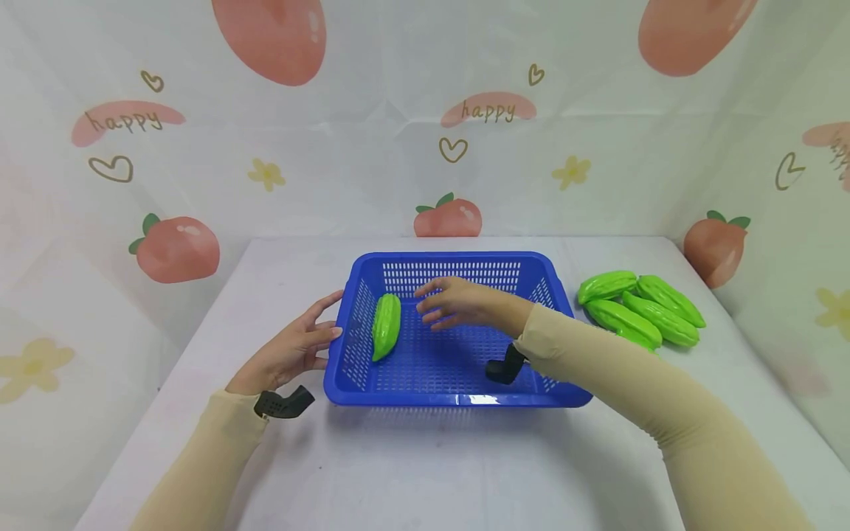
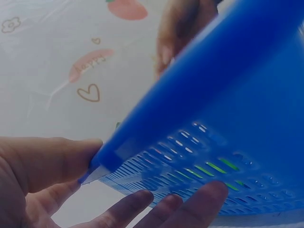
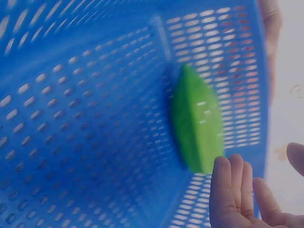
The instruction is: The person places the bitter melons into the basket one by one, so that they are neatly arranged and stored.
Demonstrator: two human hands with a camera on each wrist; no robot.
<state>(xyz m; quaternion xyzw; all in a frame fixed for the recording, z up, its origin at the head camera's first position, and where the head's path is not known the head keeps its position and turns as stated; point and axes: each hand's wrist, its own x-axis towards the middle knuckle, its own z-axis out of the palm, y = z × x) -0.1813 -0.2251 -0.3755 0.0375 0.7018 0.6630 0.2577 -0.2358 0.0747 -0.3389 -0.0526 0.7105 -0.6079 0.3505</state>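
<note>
A blue plastic basket (image 1: 458, 400) with slotted walls stands on the table. My left hand (image 1: 299, 346) holds its left rim; in the left wrist view the thumb (image 2: 71, 154) lies at the rim and other fingers are spread along the outer wall. Inside, against the left wall, lies one long, ridged, bright green fruit or vegetable (image 1: 387, 327), perhaps a bitter melon. My right hand (image 1: 458, 302) hovers over the basket's middle, to the right of that green piece, with its fingers loosely extended and nothing held. The right wrist view shows the same green piece (image 3: 198, 121) beyond the fingertips.
Several like green pieces (image 1: 664, 321) lie in a pile on the table, right of the basket; my right forearm partly covers the nearest one. The white table (image 1: 425, 472) extends in front of the basket. A printed white cloth (image 1: 372, 162) hangs behind and at both sides.
</note>
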